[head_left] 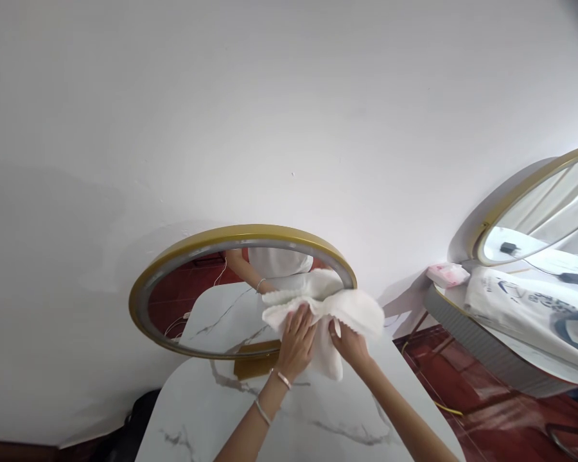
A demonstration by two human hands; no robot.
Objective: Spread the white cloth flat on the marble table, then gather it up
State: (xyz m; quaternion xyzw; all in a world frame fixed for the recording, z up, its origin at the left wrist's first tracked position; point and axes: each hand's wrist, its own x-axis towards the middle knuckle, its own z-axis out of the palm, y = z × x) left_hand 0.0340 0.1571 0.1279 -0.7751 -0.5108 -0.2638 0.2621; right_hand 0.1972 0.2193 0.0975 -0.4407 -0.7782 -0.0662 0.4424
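Observation:
A white cloth (361,309) lies bunched against the lower right of an oval mirror (187,307) with a gold rim. With its fingers stretched out and lying flat, my left hand (297,340) presses the cloth toward the glass. My right hand (350,343) has its fingers closed on the cloth at the mirror's right edge, and part of the cloth hangs down between both hands. The mirror stands tilted on a gold base (254,367). Its glass reflects an arm, the cloth and the tabletop.
The mirror rests on a white marble-patterned table (202,417) against a pale wall (289,128). To the right are a second gold-rimmed mirror (549,212), a pink tissue pack (447,274) and a printed white fabric (525,301) on another table. A dark object (130,427) sits at lower left.

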